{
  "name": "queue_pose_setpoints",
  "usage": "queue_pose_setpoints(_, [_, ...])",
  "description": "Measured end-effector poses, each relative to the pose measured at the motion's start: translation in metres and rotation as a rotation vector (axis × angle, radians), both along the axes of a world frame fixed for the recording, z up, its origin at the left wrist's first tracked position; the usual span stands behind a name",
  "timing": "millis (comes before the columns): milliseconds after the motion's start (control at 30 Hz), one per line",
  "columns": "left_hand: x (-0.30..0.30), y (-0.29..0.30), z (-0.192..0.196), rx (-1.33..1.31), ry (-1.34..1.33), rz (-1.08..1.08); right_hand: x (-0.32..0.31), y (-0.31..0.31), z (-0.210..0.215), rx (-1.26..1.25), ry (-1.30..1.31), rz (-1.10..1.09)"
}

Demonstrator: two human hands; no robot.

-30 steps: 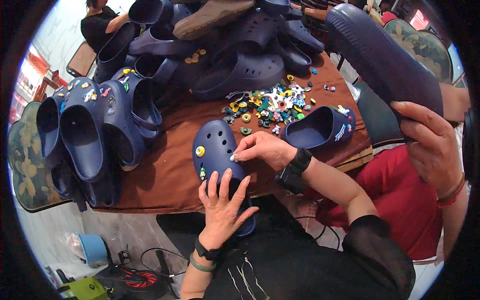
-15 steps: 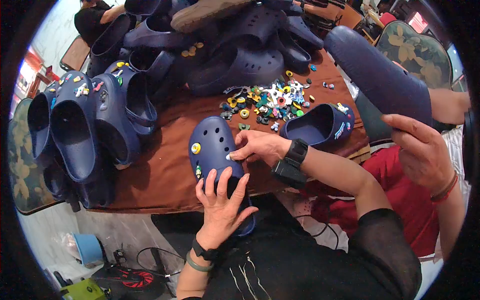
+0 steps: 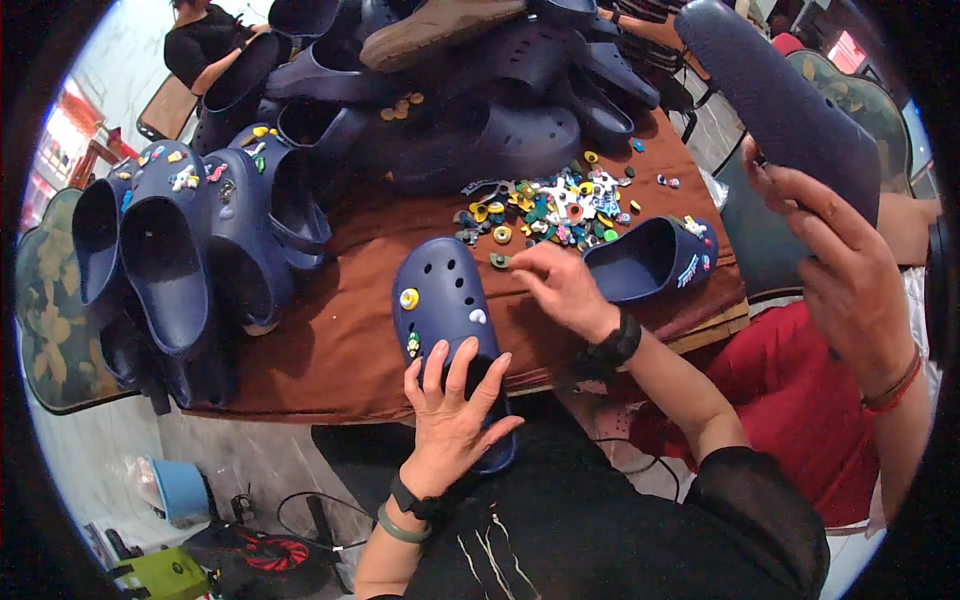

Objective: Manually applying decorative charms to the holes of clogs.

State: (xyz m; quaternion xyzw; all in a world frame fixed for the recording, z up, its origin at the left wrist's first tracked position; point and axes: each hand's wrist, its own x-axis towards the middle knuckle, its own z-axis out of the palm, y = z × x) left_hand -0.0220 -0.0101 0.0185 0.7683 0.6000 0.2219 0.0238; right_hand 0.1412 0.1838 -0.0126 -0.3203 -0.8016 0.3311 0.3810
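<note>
A navy clog (image 3: 440,285) lies toe outward on the table edge in front of me. My left hand (image 3: 452,405) holds it near its foot opening, fingers across the upper and thumb at the right side. On the clog sit a yellow round charm (image 3: 409,299), a small green figure charm (image 3: 414,343) and a white charm (image 3: 477,316). My right hand (image 3: 565,290) reaches over the table to the right of the clog, thumb and forefinger apart. Its forefinger tip is at a small green charm (image 3: 499,261), beside a pile of mixed charms (image 3: 560,205).
Decorated navy clogs (image 3: 165,270) stand stacked at left; more clogs (image 3: 450,130) are heaped at the back. Another decorated clog (image 3: 640,260) lies right of the pile on the brown cloth (image 3: 320,370). At right, another person's hand (image 3: 850,260) is beside a raised navy clog (image 3: 790,110).
My right hand has left the clog's upper, where the white charm now sits, and moved right to the green charm. My left hand stays on the clog. The other person's clog has risen.
</note>
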Motion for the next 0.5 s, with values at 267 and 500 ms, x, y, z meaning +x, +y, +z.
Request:
queue_pose_setpoints(267, [0.001,0.001,0.002,0.004,0.010,0.000,-0.013,0.028,-0.031,0.309,-0.290,0.036])
queue_pose_setpoints(500, [0.000,-0.002,0.002,-0.013,-0.071,0.010,-0.015,0.019,-0.032,0.253,-0.346,-0.010])
